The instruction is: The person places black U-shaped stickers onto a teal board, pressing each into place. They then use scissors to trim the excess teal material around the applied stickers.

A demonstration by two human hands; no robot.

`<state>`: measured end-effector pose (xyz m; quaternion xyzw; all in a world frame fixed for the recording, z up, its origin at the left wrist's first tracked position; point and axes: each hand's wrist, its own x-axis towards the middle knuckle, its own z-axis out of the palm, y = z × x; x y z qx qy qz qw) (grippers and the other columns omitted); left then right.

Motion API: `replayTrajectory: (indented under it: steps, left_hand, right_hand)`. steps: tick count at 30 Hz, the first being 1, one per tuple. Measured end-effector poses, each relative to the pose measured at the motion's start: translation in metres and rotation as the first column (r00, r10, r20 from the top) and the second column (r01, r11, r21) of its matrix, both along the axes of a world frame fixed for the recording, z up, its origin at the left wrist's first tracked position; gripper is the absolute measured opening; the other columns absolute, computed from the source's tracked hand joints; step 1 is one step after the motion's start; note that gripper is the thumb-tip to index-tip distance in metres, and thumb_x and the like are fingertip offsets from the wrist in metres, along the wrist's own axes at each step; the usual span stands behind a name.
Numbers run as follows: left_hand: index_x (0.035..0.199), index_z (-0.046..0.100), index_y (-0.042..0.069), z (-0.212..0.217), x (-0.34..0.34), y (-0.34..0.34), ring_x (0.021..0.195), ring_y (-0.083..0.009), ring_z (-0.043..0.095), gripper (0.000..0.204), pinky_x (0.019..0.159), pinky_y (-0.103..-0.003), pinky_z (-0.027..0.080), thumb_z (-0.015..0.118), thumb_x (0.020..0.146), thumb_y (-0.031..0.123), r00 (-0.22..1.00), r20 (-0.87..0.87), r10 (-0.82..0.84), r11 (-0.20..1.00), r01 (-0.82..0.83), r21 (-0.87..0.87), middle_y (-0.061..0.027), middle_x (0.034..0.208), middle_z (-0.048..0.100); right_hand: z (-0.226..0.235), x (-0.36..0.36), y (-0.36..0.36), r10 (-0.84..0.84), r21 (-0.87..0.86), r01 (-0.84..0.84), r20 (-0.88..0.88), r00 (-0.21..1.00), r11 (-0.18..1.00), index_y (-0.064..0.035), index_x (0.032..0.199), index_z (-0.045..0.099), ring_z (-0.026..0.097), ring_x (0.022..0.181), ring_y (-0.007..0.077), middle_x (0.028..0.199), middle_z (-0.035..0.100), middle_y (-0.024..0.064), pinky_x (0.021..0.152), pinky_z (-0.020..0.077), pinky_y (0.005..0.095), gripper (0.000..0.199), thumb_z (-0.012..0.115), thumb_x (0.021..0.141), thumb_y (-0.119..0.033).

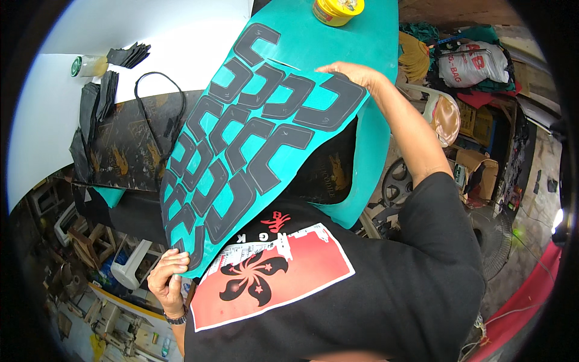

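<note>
**Teal sheet lifted at two corners**

The left hand [169, 279], at 7 o'clock, pinches the lower corner of a flexible teal sheet [259, 133] covered in dark grey curved cut-outs. The right hand [356, 75], at 1 o'clock, grips its top edge. A yellow round tub [338, 9] sits on the teal worktop [380, 48] at 12 o'clock.

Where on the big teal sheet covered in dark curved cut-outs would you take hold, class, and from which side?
Grip the teal sheet at two opposite edges, one hand per end, pinching from outside. It is wide, thin and floppy, so a single grip would probably let it sag. The left hand pinches the near bottom edge; the right hand holds the far top edge.
</note>
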<state>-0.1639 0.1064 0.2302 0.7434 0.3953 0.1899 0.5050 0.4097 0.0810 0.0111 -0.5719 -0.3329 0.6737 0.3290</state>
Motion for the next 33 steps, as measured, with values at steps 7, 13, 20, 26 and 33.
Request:
replayTrajectory:
  steps: [7, 13, 20, 26, 33]
  left_hand:
    - [0.092, 0.064, -0.001, -0.009, -0.068, 0.027, 0.093, -0.0289, 0.068, 0.018, 0.098, -0.048, 0.047, 0.061, 0.090, 0.017, 0.956, 0.164, 0.244, 0.968, -0.230, -0.098, -0.0162, 0.093, 0.071]
    - [0.116, 0.061, -0.004, 0.002, -0.091, 0.113, 0.101, -0.0178, 0.064, 0.026, 0.095, -0.032, 0.047, 0.059, 0.096, 0.011, 0.817, 0.255, 0.517, 0.831, -0.408, -0.377, -0.0094, 0.110, 0.068]
    - [0.118, 0.061, -0.002, 0.013, -0.073, 0.173, 0.108, -0.0154, 0.060, 0.024, 0.099, -0.032, 0.043, 0.056, 0.098, 0.010, 0.844, 0.302, 0.443, 0.864, -0.311, -0.396, -0.0070, 0.115, 0.066]
    - [0.124, 0.057, -0.002, 0.016, -0.073, 0.191, 0.111, -0.0181, 0.059, 0.030, 0.102, -0.035, 0.043, 0.056, 0.098, 0.013, 0.852, 0.277, 0.445, 0.847, -0.299, -0.439, -0.0085, 0.120, 0.064]
    - [0.126, 0.056, -0.003, 0.014, -0.084, 0.208, 0.112, -0.0203, 0.060, 0.033, 0.101, -0.038, 0.045, 0.056, 0.097, 0.013, 0.837, 0.309, 0.451, 0.841, -0.283, -0.460, -0.0107, 0.123, 0.064]
  right_hand:
    - [0.052, -0.075, -0.031, -0.134, -0.162, 0.111, -0.142, 0.981, 0.981, -0.0040, 0.106, 0.063, 0.052, 0.049, 0.0071, 0.059, 0.054, -0.0026, 0.044, 0.0425, 0.0243, 0.030, 0.078, 0.088, -0.023]
    - [0.048, -0.192, -0.035, -0.556, -0.244, 0.502, -0.432, 0.710, 0.830, -0.0061, 0.121, 0.050, 0.058, 0.058, 0.0176, 0.072, 0.059, 0.0079, 0.057, 0.0470, 0.0320, 0.048, 0.067, 0.095, -0.043]
    - [0.041, -0.240, 0.002, -0.705, -0.184, 0.755, -0.543, 0.456, 0.629, -0.0138, 0.116, 0.052, 0.062, 0.066, 0.0198, 0.079, 0.063, 0.0072, 0.064, 0.0505, 0.0337, 0.042, 0.061, 0.097, -0.050]
    - [0.031, -0.243, 0.041, -0.744, -0.159, 0.864, -0.596, 0.302, 0.478, -0.0129, 0.109, 0.052, 0.061, 0.063, 0.0168, 0.075, 0.060, 0.0056, 0.057, 0.0511, 0.0314, 0.040, 0.064, 0.096, -0.048]
    - [0.035, -0.262, 0.074, -0.798, -0.143, 0.937, -0.574, 0.183, 0.318, -0.0066, 0.109, 0.050, 0.056, 0.052, 0.0133, 0.071, 0.057, 0.0046, 0.047, 0.0472, 0.0274, 0.047, 0.077, 0.089, -0.039]
